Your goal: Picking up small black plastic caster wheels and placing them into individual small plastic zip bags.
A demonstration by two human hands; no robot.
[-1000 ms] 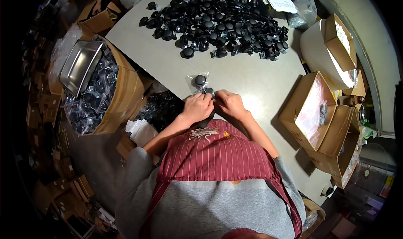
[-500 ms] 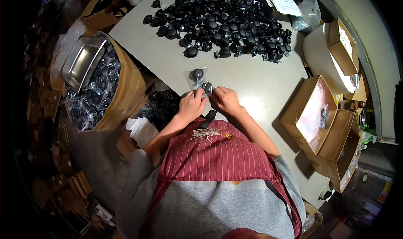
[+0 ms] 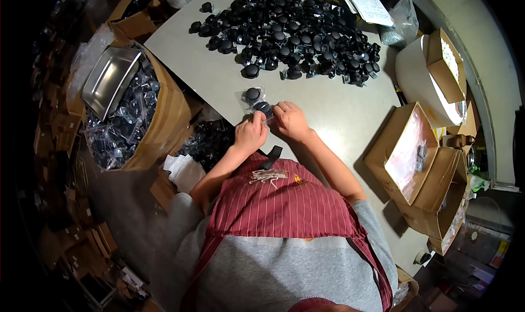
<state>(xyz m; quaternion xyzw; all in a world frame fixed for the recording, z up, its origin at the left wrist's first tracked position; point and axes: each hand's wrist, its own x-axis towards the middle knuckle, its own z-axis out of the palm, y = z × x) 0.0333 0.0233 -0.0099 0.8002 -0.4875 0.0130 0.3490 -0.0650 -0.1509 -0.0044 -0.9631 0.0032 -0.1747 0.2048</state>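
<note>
Close in front of me, both hands pinch the edge of a small clear plastic bag with a black round-capped part [image 3: 263, 108] in it. My left hand [image 3: 250, 133] has its thumb and fingers closed at the bag's near side. My right hand [image 3: 291, 121] is closed at the bag's right edge; its fingertips partly hide the plastic. Just beyond, a second bagged black round-capped part [image 3: 252, 94] lies on the table. Farther off spreads a large heap of loose black round-capped parts [image 3: 295, 38] with small shiny metal pieces.
On the left stands a big cardboard box [image 3: 170, 112] full of bagged black parts, with a metal tray [image 3: 111, 81] on top. Open cardboard boxes [image 3: 377, 156] line the pale table's [image 3: 350, 112] right side, near a white bucket [image 3: 411, 65]. Papers [image 3: 367, 5] lie at the back.
Both hands and the held bag have shifted slightly; the bagged part has moved a little left and away from me. The second bagged part has also slid slightly left.
</note>
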